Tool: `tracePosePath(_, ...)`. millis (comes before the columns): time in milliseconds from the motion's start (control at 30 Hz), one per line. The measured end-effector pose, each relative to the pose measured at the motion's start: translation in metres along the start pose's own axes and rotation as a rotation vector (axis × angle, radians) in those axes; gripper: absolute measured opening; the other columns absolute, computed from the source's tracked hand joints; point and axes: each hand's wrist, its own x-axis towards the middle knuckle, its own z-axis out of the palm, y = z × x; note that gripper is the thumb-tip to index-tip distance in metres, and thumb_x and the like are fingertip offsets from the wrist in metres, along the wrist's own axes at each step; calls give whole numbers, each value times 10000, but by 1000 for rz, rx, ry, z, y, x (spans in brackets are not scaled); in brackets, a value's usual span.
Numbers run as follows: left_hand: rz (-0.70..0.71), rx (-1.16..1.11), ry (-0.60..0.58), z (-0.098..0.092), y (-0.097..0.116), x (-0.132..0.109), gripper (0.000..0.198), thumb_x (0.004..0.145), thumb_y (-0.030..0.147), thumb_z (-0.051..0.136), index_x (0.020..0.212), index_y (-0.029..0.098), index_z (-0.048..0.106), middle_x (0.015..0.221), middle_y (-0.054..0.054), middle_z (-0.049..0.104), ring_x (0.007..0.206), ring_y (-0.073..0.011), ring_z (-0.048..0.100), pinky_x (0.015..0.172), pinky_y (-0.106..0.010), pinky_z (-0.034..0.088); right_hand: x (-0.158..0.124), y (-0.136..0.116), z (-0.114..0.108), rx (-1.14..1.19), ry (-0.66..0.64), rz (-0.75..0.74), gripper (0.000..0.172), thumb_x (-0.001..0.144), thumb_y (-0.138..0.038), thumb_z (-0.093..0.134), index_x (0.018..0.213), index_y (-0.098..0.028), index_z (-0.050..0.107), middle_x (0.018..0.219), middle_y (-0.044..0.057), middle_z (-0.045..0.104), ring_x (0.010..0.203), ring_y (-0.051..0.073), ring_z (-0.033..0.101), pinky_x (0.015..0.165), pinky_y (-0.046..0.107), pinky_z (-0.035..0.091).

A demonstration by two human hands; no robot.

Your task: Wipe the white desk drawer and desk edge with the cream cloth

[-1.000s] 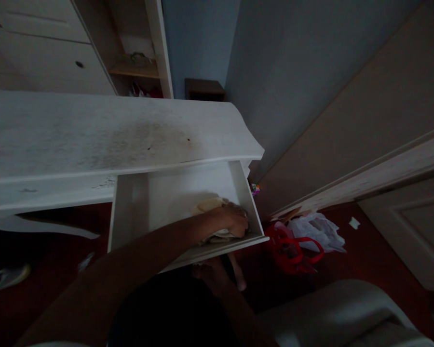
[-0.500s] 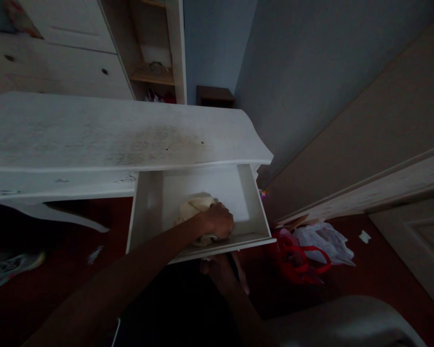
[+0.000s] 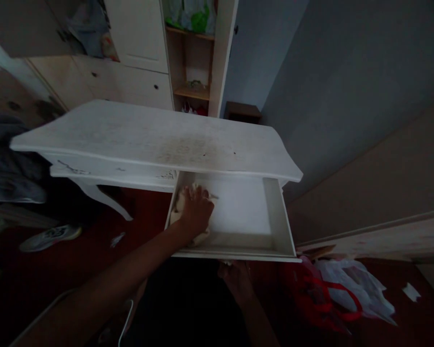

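Note:
A pulled-out white drawer point(image 3: 288, 219) juts from a white table point(image 3: 137, 132). Inside it, at the left side, my left hand point(image 3: 197, 212) is closed on a crumpled cream cloth point(image 3: 202, 237) and presses it down. Parts of the cloth are covered by that hand. Just below the drawer's front board, my right hand point(image 3: 237, 279) is at its outer face with bent fingers, seeming to hold it there. Its fingertips are partly hidden in the dark.
A red bag point(image 3: 316, 299) and a white plastic bag point(image 3: 358, 284) lie on the red floor at right. Cabinets point(image 3: 137, 82) and open shelves point(image 3: 192, 91) stand behind the table. At left are a shoe point(image 3: 50, 237) and dark clothing point(image 3: 10, 159). A grey wall point(image 3: 347, 96) rises at right.
My left hand has moved the cloth from the drawer's front middle to its left side. My right hand stays by the drawer front. The view has swung left, showing more cabinets.

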Motion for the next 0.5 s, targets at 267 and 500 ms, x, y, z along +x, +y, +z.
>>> tracePosePath(267,-230,-186,-236,2,9,-10,948,688,649,686,1459,177,398,1557,-258,290,1389,-573,211,957,-711,352,-1,2,-3,9,-9,12,197,676,-336,809,770,-199,704,739,5,710,521,111,551,515,255,445)
tracePosePath(500,-163,-160,-98,39,-8,8,898,741,609,646,1485,199,353,1574,-234,271,1411,-523,223,1077,-733,117,-2,2,-3,35,10,30,197,651,-333,837,718,-197,710,692,0,697,501,110,534,504,253,444)
